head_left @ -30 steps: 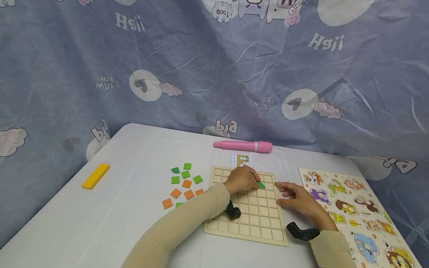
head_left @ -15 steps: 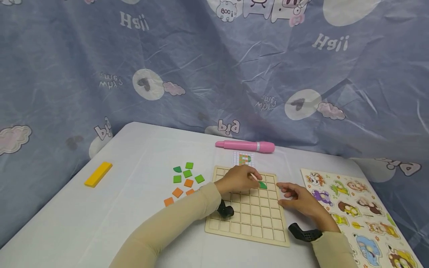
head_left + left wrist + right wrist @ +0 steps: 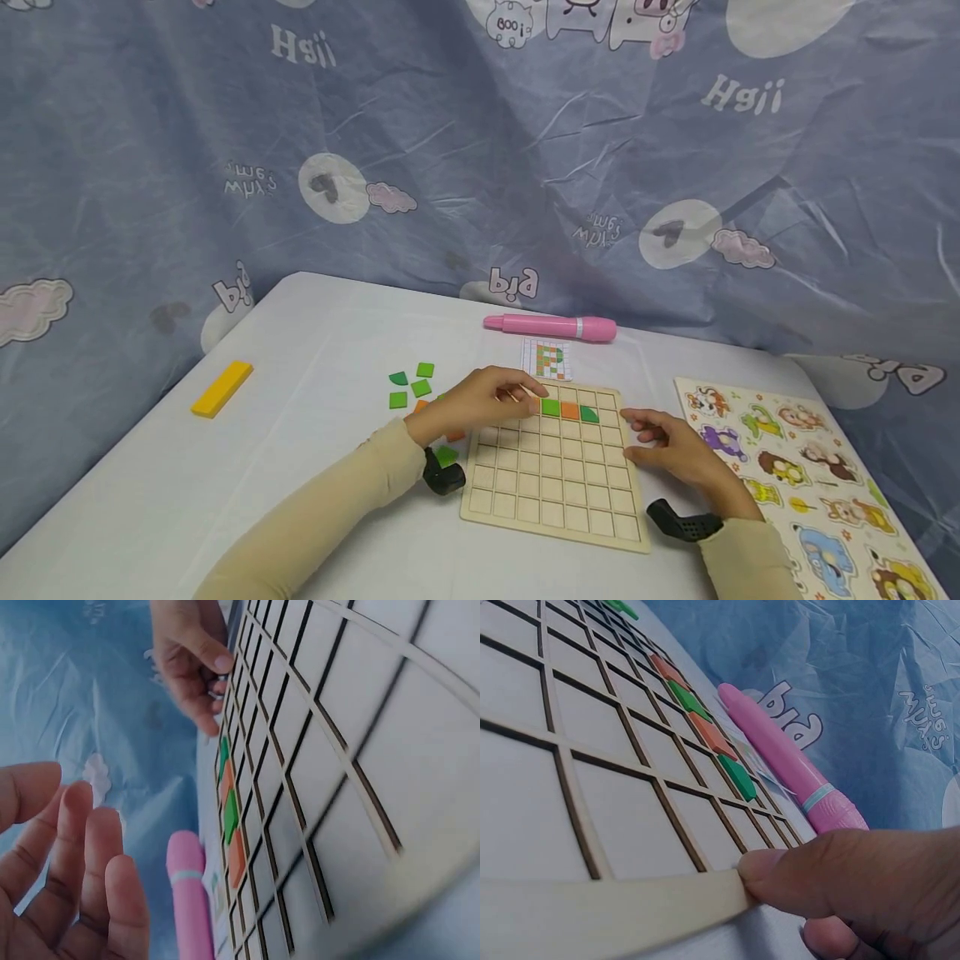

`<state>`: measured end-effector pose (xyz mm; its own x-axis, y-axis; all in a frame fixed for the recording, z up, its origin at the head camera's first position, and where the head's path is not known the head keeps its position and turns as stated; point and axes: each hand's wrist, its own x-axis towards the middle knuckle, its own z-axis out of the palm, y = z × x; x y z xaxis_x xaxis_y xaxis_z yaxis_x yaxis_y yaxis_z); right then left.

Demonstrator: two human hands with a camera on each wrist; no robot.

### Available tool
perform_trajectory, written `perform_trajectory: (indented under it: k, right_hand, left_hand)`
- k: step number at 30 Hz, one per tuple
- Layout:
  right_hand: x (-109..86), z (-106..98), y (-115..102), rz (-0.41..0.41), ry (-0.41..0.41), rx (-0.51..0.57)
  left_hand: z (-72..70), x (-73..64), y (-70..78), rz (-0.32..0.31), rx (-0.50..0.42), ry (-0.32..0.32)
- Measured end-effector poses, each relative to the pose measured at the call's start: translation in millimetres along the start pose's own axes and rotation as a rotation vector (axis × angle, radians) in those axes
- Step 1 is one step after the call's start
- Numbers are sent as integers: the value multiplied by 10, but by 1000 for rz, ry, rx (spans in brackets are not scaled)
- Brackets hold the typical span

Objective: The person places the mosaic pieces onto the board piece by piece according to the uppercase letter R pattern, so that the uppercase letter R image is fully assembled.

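Note:
A wooden grid board (image 3: pixel 562 492) lies on the table. In one of its far rows sit a green square tile (image 3: pixel 551 407), an orange square tile (image 3: pixel 570 411) and a dark green quarter-round tile (image 3: pixel 589 414). Left of them, another orange tile (image 3: pixel 237 859) shows in the wrist views; the left hand covers it in the head view. My left hand (image 3: pixel 480 402) hovers over the board's far left part, fingers loosely bent and holding nothing. My right hand (image 3: pixel 667 446) rests at the board's right edge; its thumb (image 3: pixel 802 877) touches the rim.
Several loose green and orange tiles (image 3: pixel 398 400) lie left of the board, partly behind the left arm. Beyond it are a pattern card (image 3: pixel 549 358) and a pink pen-shaped object (image 3: pixel 551 326). An animal puzzle board (image 3: pixel 795 467) lies right, a yellow block (image 3: pixel 222 389) far left.
My left hand has let go of the dark green quarter-round tile and moved left, uncovering the green and orange tiles beside it. The right hand stays at the board's edge.

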<state>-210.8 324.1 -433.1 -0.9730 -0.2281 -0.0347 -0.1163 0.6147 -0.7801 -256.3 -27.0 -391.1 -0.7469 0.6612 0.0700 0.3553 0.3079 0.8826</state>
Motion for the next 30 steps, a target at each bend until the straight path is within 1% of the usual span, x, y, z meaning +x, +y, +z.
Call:
perform_trajectory:
  k: [3,6,9,11,13,17,21,26,30]
  right_hand:
    - [-1,5,0,1,2,3]
    - [-1,11,2,1,2,6]
    - [1,15,0,4,1,22]
    - [5,13,-1,-2,-3,25]
    - [10,11,-3,-3,-4,28]
    - [14,11,-8,5,-5,26]
    - [11,13,-9,12,-5,24]
    - [12,2,-4,13,0,17]
    - [13,0,4,14,3,16]
  left_hand:
    - [-128,-146,-57,30,-10,-6]
    - [-268,-299,-118,39,-13,-7]
    - [-415,-441,-187,56,-23,8]
    - [-512,-526,-257,65,-23,30]
    - [-602,-607,-317,62,-30,56]
    - [-748,-747,-420,10,-37,123]
    - [-838,-826,-513,-16,-42,168]
    - [-889,-857,-564,-4,-49,191]
    - [-900,-856,-589,7,-63,194]
